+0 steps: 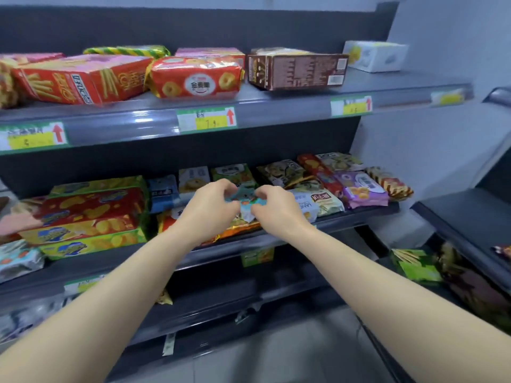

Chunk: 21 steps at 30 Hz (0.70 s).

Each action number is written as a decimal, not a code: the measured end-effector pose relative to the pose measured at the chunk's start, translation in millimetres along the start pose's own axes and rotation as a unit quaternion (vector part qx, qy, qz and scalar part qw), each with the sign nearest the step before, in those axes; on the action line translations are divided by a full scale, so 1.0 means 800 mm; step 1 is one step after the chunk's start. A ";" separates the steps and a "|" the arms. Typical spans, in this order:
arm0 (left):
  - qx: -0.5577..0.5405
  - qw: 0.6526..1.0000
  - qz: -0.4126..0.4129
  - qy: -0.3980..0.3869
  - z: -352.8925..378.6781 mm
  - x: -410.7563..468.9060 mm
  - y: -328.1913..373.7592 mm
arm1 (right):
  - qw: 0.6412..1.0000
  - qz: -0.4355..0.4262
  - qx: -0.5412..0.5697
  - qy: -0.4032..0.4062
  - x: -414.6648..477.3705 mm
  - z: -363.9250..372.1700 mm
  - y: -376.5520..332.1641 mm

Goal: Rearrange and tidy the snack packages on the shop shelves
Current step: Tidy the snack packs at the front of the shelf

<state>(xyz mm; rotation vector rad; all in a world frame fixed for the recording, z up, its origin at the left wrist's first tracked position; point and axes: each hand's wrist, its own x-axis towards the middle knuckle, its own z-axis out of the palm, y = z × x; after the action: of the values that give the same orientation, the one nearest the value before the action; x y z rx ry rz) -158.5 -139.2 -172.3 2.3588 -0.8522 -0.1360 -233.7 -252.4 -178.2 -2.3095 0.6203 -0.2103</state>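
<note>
A small teal packet [243, 201] is pinched mid-frame by the left hand [208, 210] and right hand [276, 207], probably so it can be straightened.

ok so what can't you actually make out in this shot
All in the head view:
- light blue packet: its front is mostly covered by the left hand and right hand pinching it.
- middle price tag: figures blurred.
- far-left package on the top shelf: cut off by the frame's left edge.
- lowest-shelf packets: dark and blurred, unreadable.
</note>
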 end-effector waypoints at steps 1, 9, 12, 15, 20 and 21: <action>0.001 1.000 0.001 -0.001 0.005 -0.001 0.011 | 1.000 0.004 -0.002 -0.002 -0.003 -0.009 0.008; -0.020 0.999 -0.026 0.038 0.014 -0.011 0.049 | 1.000 0.010 0.000 0.013 -0.009 -0.065 0.059; -0.024 0.996 -0.048 0.066 0.000 -0.020 0.049 | 1.000 0.003 0.011 0.011 -0.008 -0.071 0.062; -0.015 0.995 -0.057 0.086 -0.014 -0.028 0.048 | 1.000 -0.006 0.016 0.012 -0.008 -0.075 0.058; -0.025 0.995 -0.031 0.087 -0.024 -0.028 0.065 | 0.999 -0.041 -0.001 0.023 -0.011 -0.085 0.037; -0.029 0.996 -0.023 0.087 -0.025 -0.028 0.071 | 0.998 -0.050 -0.007 0.029 -0.011 -0.087 0.033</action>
<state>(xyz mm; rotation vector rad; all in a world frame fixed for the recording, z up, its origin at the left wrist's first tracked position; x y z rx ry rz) -201.0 -149.1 -125.1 2.2984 -0.7006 0.0251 -273.7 -307.3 -145.8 -2.3578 0.5365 -0.3208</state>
